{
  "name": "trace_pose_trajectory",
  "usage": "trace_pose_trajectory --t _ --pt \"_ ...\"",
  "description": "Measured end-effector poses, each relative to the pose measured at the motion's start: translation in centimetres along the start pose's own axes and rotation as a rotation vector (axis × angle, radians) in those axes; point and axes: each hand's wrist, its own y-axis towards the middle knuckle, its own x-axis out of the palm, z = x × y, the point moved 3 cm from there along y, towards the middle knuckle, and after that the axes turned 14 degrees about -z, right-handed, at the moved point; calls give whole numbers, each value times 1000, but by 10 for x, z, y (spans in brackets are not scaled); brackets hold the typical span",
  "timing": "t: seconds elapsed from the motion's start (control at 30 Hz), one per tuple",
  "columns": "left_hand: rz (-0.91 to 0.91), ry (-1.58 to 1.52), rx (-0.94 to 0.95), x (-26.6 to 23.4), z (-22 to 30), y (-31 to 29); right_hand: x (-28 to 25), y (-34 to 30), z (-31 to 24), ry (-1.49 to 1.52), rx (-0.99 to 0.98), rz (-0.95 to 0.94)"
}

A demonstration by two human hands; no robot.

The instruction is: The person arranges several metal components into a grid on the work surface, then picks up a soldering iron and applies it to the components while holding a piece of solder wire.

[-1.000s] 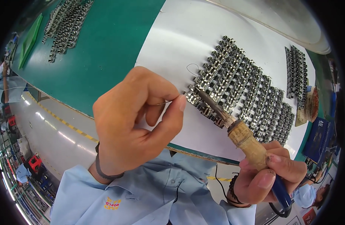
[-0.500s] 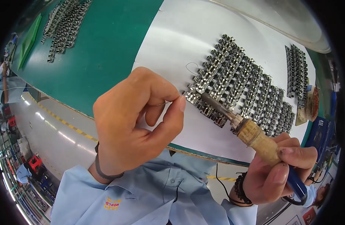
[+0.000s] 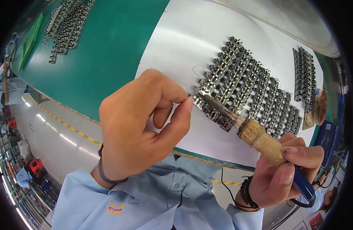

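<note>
My left hand [image 3: 140,126] is closed, its thumb and forefinger pinching a thin solder wire [image 3: 168,106] that loops back through the fingers. My right hand [image 3: 274,178] grips a soldering iron [image 3: 257,137] with a tan wrapped handle and a blue rear end. The iron's dark tip slants left onto the near left edge of a batch of small metal connectors [image 3: 243,76], set in slanting rows on a white sheet [image 3: 172,42]. My left fingertips are just left of that tip. Whether the wire's end touches a connector is too small to tell.
More connector rows [image 3: 71,32] lie on the green tabletop [image 3: 111,42] at far left, near a green tray [image 3: 30,42]. Further strips [image 3: 305,73] are at right, beside a round brownish container [image 3: 320,107] and a blue box [image 3: 326,136]. A thin wire loop [image 3: 198,70] lies by the batch.
My left hand has shifted slightly right. The soldering iron's tip has moved a little left along the batch's edge, so tip and fingertips are closer together. Both grips are unchanged.
</note>
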Motion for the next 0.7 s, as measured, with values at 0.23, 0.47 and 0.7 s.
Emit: trace_pose_trajectory --t 0.23,0.47,0.7 --pt "27 3 27 -3 5 -1 -2 1 -1 -27 -64 4" --pt "102 -100 -59 -21 4 -19 -6 -14 8 -24 -194 129" --pt "32 -77 -65 -12 5 -15 2 -12 4 -78 -190 218"
